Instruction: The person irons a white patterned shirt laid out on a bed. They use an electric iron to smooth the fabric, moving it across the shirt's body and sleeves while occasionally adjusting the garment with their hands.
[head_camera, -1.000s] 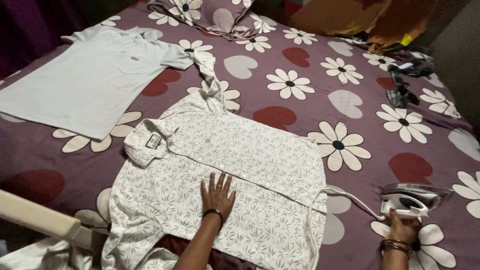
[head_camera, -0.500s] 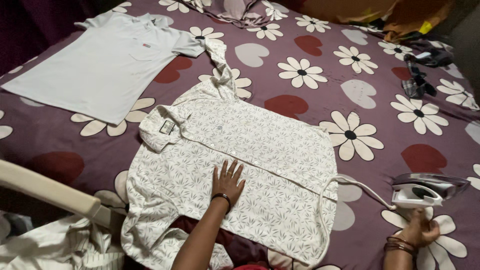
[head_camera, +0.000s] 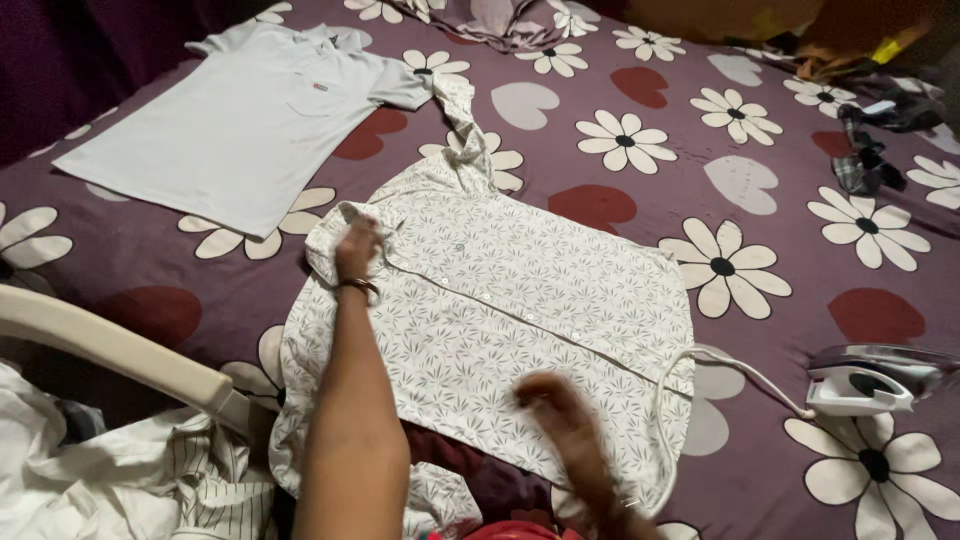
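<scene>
Two shirts and an iron spread over a bed

A white leaf-print button shirt (head_camera: 500, 320) lies flat mid-bed (head_camera: 620, 60); the left hand (head_camera: 357, 250) rests on its collar at the far left, the right hand (head_camera: 545, 395) over its near hem. A pale grey polo shirt (head_camera: 250, 120) lies behind it to the left, a white steam iron (head_camera: 870, 378) to its right, its white cord (head_camera: 735, 370) reaching the shirt's right edge.
</scene>
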